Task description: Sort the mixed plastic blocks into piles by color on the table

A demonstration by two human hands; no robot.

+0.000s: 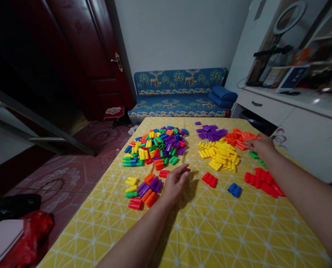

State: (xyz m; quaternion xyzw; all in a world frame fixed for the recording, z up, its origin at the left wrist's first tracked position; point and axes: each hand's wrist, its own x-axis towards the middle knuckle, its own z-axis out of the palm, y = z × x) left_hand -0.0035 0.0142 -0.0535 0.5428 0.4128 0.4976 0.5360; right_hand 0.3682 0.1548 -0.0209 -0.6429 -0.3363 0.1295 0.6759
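Observation:
My left hand (177, 182) is over the near middle of the table, its fingers loosely stretched and holding nothing. Just beside it lie a red toy block (164, 174) and a small group of purple blocks (154, 184), orange blocks (149, 197), and yellow and green ones. On the right, my right hand (262, 147) is at the edge of a pile of orange blocks (238, 137); its fingers look extended and slightly apart, with no block clearly gripped. Green blocks (253, 154) lie partly under that hand, and red blocks (263, 181) are nearer, below the forearm.
A mixed-colour heap (160, 145) covers the table's far left. Yellow blocks (221, 153) and purple blocks (210, 132) form piles at centre right. A red piece (209, 179) and a blue piece (234, 190) lie apart on the yellow tablecloth (205, 230). A sofa (179, 102) stands behind.

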